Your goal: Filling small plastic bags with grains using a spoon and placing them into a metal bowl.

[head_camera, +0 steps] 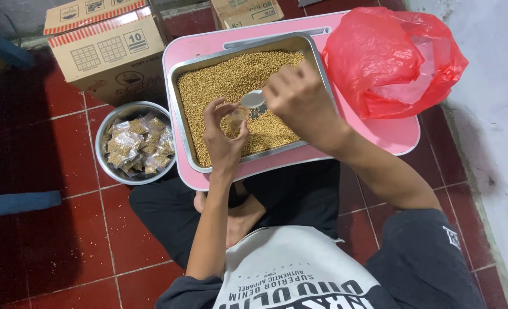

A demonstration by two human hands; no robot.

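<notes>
A pink low table (379, 140) spans the person's lap, and both hands meet above its middle. Lying on it, directly beneath the two hands, is a rectangular metal tray (176, 74) filled with small golden-brown seeds (219, 80). Beyond the right hand, on the table's far outer corner, sits a crumpled red plastic bag (388, 57). Out past the left hand, on the red-tiled floor (54, 229), stands a printed cardboard box (105, 48), and nearer, just beside the table's edge, a round steel bowl (102, 157) holds a heap of small filled clear packets (136, 143).

The right hand (299, 100) is closed, fingers curled down around the handle of a small scoop (252, 100); the handle itself is hidden inside the fist. The scoop's pale round head points toward the left hand and sits just above the mouth of the pouch.

The left hand (222, 137) pinches a small clear plastic pouch (235, 117) between thumb and fingertips, held upright over the seeds, its opening turned up to the scoop. Some seeds appear to lie inside the pouch, though it is too small to be sure.
</notes>
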